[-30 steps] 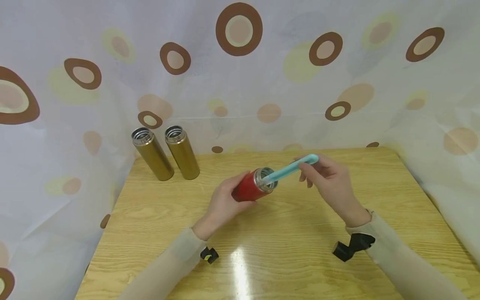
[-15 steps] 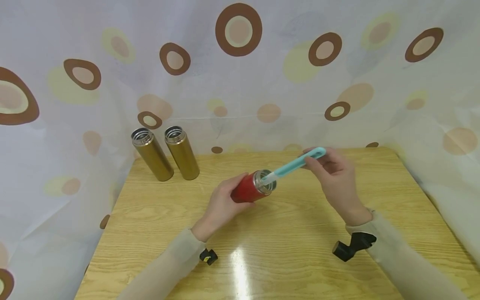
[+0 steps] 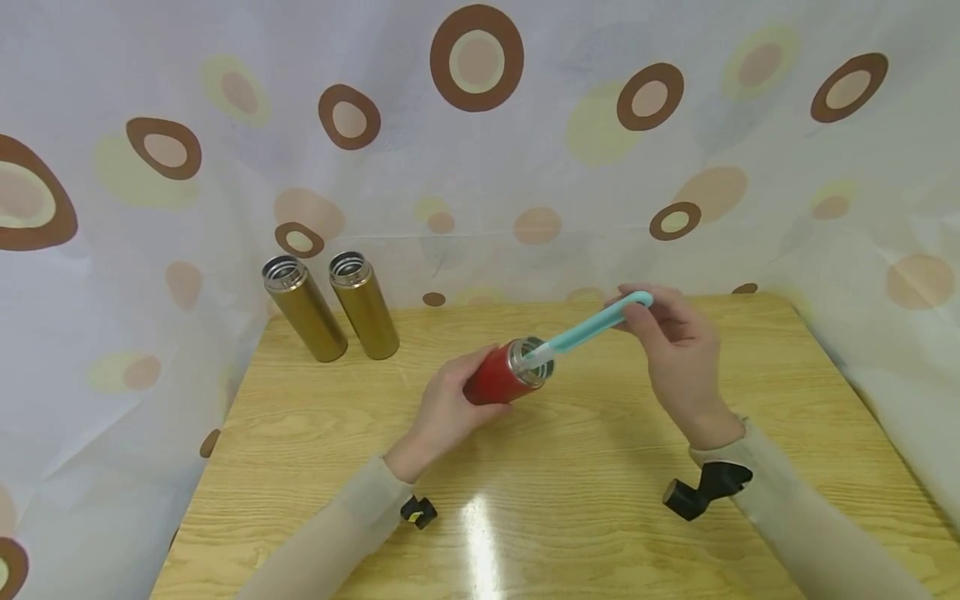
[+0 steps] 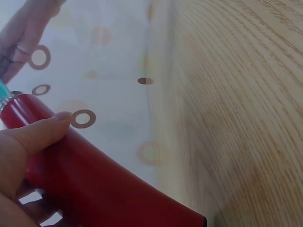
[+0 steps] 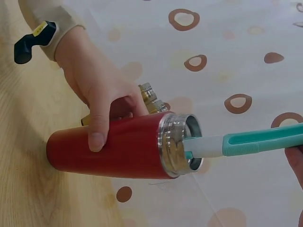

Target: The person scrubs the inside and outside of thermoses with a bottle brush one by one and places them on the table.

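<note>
My left hand [image 3: 442,404] grips a red metal thermos flask [image 3: 497,375], which is tilted with its silver mouth up and to the right. In the left wrist view the thumb lies along the side of the flask [image 4: 104,175]. At the upper right my right hand [image 3: 678,358] pinches the far end of a teal-handled bottle brush [image 3: 588,329] between thumb and fingers. The white neck of the brush [image 5: 208,146] enters the threaded mouth in the right wrist view. Its head is hidden inside the flask.
Two gold flasks [image 3: 306,312] without lids stand upright side by side at the back left of the wooden table [image 3: 570,500]. A patterned curtain [image 3: 480,167] hangs behind the table and along its sides. Both wrists carry small black camera mounts.
My right hand has moved up and to the right, drawing the brush slightly outward, so more of its white neck shows. The left hand and the red flask have hardly moved.
</note>
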A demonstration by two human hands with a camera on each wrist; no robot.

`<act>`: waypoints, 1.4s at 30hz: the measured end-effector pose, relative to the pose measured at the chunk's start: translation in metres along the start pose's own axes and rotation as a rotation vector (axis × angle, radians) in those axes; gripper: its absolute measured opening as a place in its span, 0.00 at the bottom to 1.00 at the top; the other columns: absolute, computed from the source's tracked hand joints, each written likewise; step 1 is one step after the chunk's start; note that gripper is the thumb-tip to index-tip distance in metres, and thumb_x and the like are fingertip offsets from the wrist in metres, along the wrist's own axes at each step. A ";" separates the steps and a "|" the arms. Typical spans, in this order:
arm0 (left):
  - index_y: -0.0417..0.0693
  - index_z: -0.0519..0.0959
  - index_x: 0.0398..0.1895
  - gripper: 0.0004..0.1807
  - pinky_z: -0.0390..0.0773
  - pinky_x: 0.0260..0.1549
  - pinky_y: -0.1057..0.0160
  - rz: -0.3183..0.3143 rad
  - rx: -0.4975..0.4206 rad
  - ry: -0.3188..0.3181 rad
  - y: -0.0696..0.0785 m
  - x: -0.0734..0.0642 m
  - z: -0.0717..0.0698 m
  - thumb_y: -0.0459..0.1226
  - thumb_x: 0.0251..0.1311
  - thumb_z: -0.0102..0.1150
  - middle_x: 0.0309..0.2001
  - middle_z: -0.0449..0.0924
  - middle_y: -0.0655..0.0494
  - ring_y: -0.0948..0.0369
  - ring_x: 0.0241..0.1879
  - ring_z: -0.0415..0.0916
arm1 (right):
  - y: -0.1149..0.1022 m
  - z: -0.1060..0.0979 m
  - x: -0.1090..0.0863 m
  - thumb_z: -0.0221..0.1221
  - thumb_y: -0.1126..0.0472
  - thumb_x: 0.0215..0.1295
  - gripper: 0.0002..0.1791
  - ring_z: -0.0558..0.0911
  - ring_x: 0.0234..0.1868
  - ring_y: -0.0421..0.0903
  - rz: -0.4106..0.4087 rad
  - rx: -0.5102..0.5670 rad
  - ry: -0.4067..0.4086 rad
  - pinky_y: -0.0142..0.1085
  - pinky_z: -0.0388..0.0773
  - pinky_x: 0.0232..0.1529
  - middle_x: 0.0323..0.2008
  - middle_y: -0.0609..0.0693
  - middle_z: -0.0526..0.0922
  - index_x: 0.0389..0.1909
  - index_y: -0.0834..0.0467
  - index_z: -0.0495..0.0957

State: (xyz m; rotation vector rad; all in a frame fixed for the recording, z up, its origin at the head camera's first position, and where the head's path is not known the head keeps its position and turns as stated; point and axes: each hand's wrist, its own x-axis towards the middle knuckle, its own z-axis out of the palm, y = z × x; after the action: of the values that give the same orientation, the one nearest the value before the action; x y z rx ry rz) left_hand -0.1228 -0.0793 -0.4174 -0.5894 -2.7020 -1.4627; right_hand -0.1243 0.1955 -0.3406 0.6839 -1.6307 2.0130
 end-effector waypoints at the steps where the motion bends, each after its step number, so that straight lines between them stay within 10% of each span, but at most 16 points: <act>1: 0.52 0.73 0.74 0.43 0.73 0.65 0.44 -0.004 0.000 -0.002 0.000 0.000 0.000 0.37 0.52 0.81 0.66 0.79 0.54 0.52 0.65 0.75 | -0.001 0.000 0.002 0.54 0.79 0.72 0.12 0.89 0.42 0.47 -0.019 0.008 0.015 0.38 0.87 0.48 0.43 0.58 0.90 0.53 0.80 0.76; 42: 0.54 0.74 0.72 0.42 0.71 0.66 0.44 -0.011 0.018 -0.019 -0.002 0.001 0.001 0.35 0.51 0.81 0.65 0.80 0.54 0.51 0.64 0.75 | 0.002 0.000 -0.006 0.59 0.81 0.68 0.09 0.87 0.39 0.42 0.007 0.010 0.031 0.32 0.85 0.45 0.41 0.53 0.89 0.47 0.77 0.79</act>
State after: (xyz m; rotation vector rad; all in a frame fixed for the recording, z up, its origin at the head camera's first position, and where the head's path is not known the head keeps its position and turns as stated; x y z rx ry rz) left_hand -0.1242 -0.0792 -0.4188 -0.5917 -2.7343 -1.4405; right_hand -0.1211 0.1950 -0.3461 0.6487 -1.6082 2.0281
